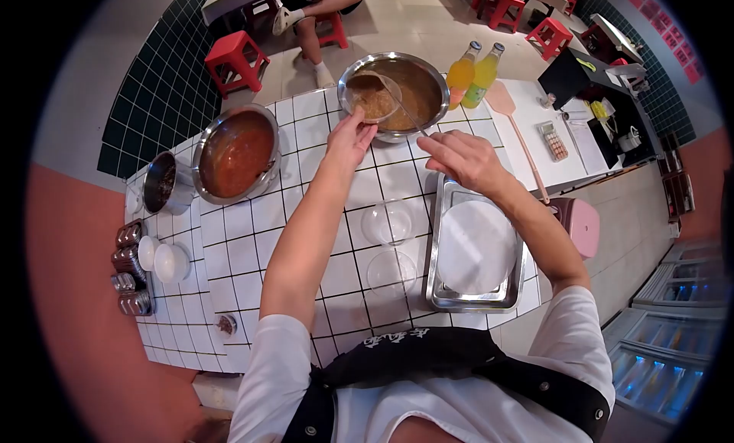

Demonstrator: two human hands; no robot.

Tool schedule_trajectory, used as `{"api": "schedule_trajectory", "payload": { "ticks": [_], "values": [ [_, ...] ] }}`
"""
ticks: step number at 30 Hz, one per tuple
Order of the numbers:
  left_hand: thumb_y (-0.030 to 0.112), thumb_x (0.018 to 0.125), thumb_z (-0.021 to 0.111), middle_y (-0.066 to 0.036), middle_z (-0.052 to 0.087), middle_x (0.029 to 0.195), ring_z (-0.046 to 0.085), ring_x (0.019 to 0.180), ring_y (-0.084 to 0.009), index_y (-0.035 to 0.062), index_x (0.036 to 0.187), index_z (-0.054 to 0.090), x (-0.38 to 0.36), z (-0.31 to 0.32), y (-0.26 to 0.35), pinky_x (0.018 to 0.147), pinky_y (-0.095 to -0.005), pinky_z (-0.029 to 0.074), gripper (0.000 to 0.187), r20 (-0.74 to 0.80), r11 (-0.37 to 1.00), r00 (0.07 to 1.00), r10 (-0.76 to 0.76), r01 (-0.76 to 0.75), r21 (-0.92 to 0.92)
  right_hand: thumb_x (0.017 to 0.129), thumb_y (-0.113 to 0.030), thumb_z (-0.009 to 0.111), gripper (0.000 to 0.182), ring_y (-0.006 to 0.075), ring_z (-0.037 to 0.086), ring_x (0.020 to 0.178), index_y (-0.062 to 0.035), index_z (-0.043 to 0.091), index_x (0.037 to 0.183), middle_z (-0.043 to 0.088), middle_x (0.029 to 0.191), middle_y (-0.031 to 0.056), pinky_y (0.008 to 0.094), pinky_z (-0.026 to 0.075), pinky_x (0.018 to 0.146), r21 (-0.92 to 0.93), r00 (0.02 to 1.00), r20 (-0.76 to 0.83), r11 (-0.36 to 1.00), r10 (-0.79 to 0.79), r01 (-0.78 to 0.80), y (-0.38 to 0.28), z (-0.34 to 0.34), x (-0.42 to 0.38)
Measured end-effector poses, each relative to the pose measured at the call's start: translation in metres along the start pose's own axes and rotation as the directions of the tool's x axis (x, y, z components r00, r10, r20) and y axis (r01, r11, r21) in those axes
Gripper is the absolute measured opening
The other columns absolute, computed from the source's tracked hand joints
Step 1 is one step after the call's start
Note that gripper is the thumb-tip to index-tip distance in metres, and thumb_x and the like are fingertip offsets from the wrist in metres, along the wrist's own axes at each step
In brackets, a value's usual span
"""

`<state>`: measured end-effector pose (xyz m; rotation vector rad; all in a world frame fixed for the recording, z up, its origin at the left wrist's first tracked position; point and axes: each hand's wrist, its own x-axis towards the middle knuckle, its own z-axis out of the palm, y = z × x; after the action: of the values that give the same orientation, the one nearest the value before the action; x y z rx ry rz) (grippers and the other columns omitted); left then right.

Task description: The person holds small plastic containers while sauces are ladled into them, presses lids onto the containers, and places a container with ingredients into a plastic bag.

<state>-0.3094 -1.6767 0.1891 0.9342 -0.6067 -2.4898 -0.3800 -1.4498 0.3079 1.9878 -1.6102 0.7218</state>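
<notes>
A clear plastic bowl (pixel 373 105) with brownish food in it is tilted over the near left rim of a large steel basin (pixel 440 116). My left hand (pixel 352 141) grips that bowl from below, fingers against its near side. In my right hand (pixel 464 160) is the thin metal handle of a ladle (pixel 413 120), which slants up and left to the bowl. The ladle's head is hard to make out there. Brown soupy food (pixel 417 91) fills much of the basin. Two clear empty bowls (pixel 388 221) stand on the white tiled counter nearer to me.
A steel tray (pixel 472 301) holding a white round sheet (pixel 478 248) lies under my right forearm. To the left stand a basin of red sauce (pixel 235 154), a steel pot (pixel 174 184) and white bowls (pixel 171 263). Two bottles (pixel 482 76) and a pink paddle (pixel 520 137) are at right. A person sits beyond.
</notes>
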Motion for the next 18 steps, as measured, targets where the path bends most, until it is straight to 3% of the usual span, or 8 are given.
{"api": "schedule_trajectory", "payload": {
  "ticks": [3,4,5,7,10,13,16,18],
  "values": [
    [0.014,0.085,0.066,-0.011,0.054,0.108,0.054,0.105,-0.0244,0.0010,0.111,0.052,0.005,-0.007,0.002,0.096,-0.0365,0.047,0.032,0.008,1.000,1.000,0.022,-0.021,-0.017,0.086,-0.010,0.060,0.023,0.0183,0.061,0.063,-0.0042,0.060,0.108,0.062,0.074,0.0065,0.0274,0.051,0.058,0.247,0.920,-0.166,0.918,0.355,-0.310,0.010,0.010,-0.005],
    [0.012,0.084,0.067,-0.012,0.054,0.110,0.055,0.104,-0.0260,-0.0004,0.113,0.050,0.004,-0.008,0.003,0.095,-0.0382,0.048,0.036,-0.004,0.999,0.999,0.032,-0.032,-0.030,0.094,-0.014,0.049,0.022,0.0172,0.061,0.062,-0.0004,0.059,0.108,0.064,0.076,0.0095,0.0266,0.052,0.059,0.519,0.725,-0.034,0.632,0.688,-0.575,0.006,0.008,-0.003],
    [0.010,0.084,0.068,-0.013,0.055,0.111,0.055,0.104,-0.0276,-0.0019,0.116,0.048,0.003,-0.010,0.004,0.095,-0.0399,0.048,0.039,-0.017,0.998,0.999,0.040,-0.041,-0.041,0.095,-0.017,0.046,0.025,0.0173,0.061,0.062,0.0011,0.059,0.106,0.064,0.077,0.0107,0.0271,0.053,0.059,0.680,0.587,-0.009,0.435,0.809,-0.590,0.009,0.004,0.003],
    [0.010,0.084,0.067,-0.014,0.055,0.111,0.056,0.104,-0.0278,-0.0018,0.115,0.049,0.000,-0.011,0.006,0.095,-0.0400,0.048,0.039,-0.041,0.998,0.999,0.035,-0.037,-0.048,0.098,-0.024,0.042,0.033,0.0174,0.062,0.062,0.0041,0.058,0.103,0.064,0.077,0.0132,0.0282,0.054,0.060,0.892,0.277,0.142,-0.002,0.950,-0.451,0.025,0.000,0.016],
    [0.010,0.084,0.067,-0.014,0.055,0.111,0.055,0.105,-0.0280,-0.0022,0.114,0.049,-0.001,-0.014,0.009,0.097,-0.0401,0.047,0.037,-0.050,0.997,0.998,0.040,-0.043,-0.057,0.098,-0.028,0.039,0.039,0.0184,0.061,0.061,0.0064,0.057,0.099,0.063,0.076,0.0161,0.0284,0.055,0.059,0.931,0.097,0.240,-0.201,0.966,-0.306,0.051,0.005,0.015],
    [0.011,0.085,0.066,-0.014,0.053,0.110,0.054,0.106,-0.0280,-0.0027,0.113,0.050,-0.004,-0.019,0.012,0.099,-0.0398,0.046,0.036,-0.040,0.995,0.998,0.046,-0.049,-0.087,0.097,-0.026,0.040,0.037,0.0167,0.061,0.059,0.0064,0.058,0.097,0.062,0.071,0.0136,0.0273,0.054,0.057,0.940,0.049,0.195,-0.172,0.980,-0.294,0.073,0.017,0.015],
    [0.012,0.085,0.066,-0.014,0.052,0.107,0.053,0.107,-0.0280,-0.0028,0.113,0.050,-0.012,-0.027,0.016,0.099,-0.0391,0.045,0.035,-0.034,0.992,0.998,0.057,-0.060,-0.109,0.096,-0.025,0.041,0.035,0.0164,0.060,0.056,0.0055,0.059,0.095,0.061,0.067,0.0109,0.0267,0.052,0.055,0.813,0.206,0.154,-0.006,0.966,-0.583,0.089,0.049,0.008],
    [0.013,0.086,0.065,-0.013,0.051,0.106,0.053,0.106,-0.0279,-0.0027,0.113,0.051,-0.018,-0.031,0.020,0.099,-0.0387,0.045,0.034,-0.040,0.993,0.997,0.067,-0.071,-0.097,0.095,-0.027,0.047,0.031,0.0151,0.061,0.055,0.0006,0.062,0.095,0.062,0.065,0.0083,0.0301,0.050,0.056,0.545,0.449,0.108,0.324,0.887,-0.773,0.081,0.075,-0.003]
  ]
}}
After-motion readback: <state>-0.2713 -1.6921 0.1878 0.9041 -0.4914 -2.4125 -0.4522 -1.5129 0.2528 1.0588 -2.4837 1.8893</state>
